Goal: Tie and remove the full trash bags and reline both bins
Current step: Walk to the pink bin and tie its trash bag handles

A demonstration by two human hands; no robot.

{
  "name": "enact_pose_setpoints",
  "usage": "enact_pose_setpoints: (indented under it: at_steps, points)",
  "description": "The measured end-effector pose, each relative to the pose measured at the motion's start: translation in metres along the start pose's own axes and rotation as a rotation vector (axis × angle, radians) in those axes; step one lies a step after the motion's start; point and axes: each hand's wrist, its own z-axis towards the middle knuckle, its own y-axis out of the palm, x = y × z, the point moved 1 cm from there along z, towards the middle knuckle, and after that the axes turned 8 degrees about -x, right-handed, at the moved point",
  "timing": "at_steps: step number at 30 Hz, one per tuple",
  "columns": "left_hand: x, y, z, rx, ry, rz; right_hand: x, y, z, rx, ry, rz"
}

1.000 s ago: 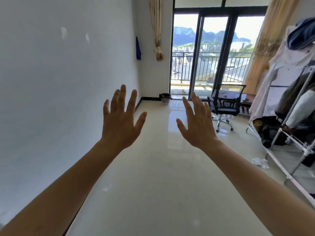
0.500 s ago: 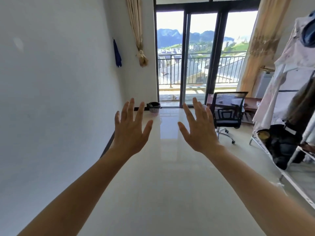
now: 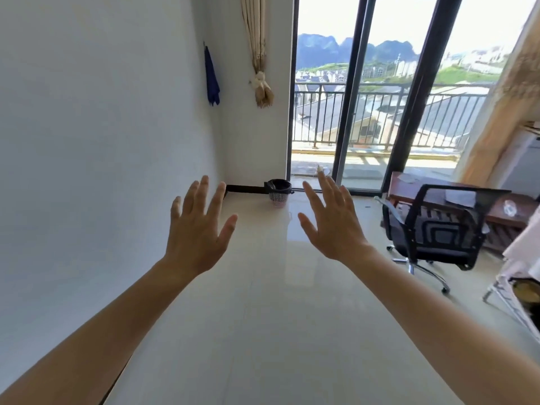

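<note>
A small pink perforated bin (image 3: 278, 197) with a black bag folded over its rim stands on the floor in the far left corner, beside the glass door. My left hand (image 3: 198, 232) is raised in front of me with fingers spread, holding nothing. My right hand (image 3: 330, 223) is raised the same way, fingers straight and apart, empty. Both hands are well short of the bin, which shows between them. Only one bin is in view.
A white wall (image 3: 102, 141) runs along the left. A black office chair (image 3: 438, 229) and a wooden desk (image 3: 502, 206) stand at the right, with a clothes rack (image 3: 520, 287) at the right edge. Glossy tile floor (image 3: 271, 317) stretches ahead to the sliding balcony door (image 3: 374, 112).
The view has moved forward towards the corner; the bin, chair and door appear larger and closer. Both hands stay raised and spread, holding nothing.
</note>
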Motion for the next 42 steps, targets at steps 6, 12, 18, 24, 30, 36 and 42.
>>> enact_pose_setpoints:
  at_steps: [6, 12, 18, 24, 30, 36, 42]
  points:
    - [-0.029, 0.082, 0.193, -0.039, -0.011, -0.057, 0.068, 0.074, 0.158, -0.076, -0.006, -0.065]
    - [-0.002, 0.158, 0.375, -0.069, 0.067, -0.111, 0.168, 0.134, 0.282, -0.059, 0.049, -0.046]
    - [0.022, 0.275, 0.551, -0.098, 0.090, -0.110, 0.276, 0.245, 0.416, -0.061, 0.126, 0.029]
    - [0.017, 0.347, 0.724, -0.114, 0.074, -0.062, 0.364, 0.320, 0.591, -0.113, 0.103, 0.106]
    - [-0.048, 0.414, 0.853, -0.129, 0.031, -0.022, 0.402, 0.400, 0.755, -0.170, 0.134, 0.228]
    - [-0.117, 0.524, 1.004, -0.162, -0.027, -0.064, 0.431, 0.508, 0.904, -0.224, 0.119, 0.203]
    - [-0.147, 0.608, 1.177, -0.246, 0.030, -0.117, 0.475, 0.578, 1.041, -0.299, 0.195, 0.167]
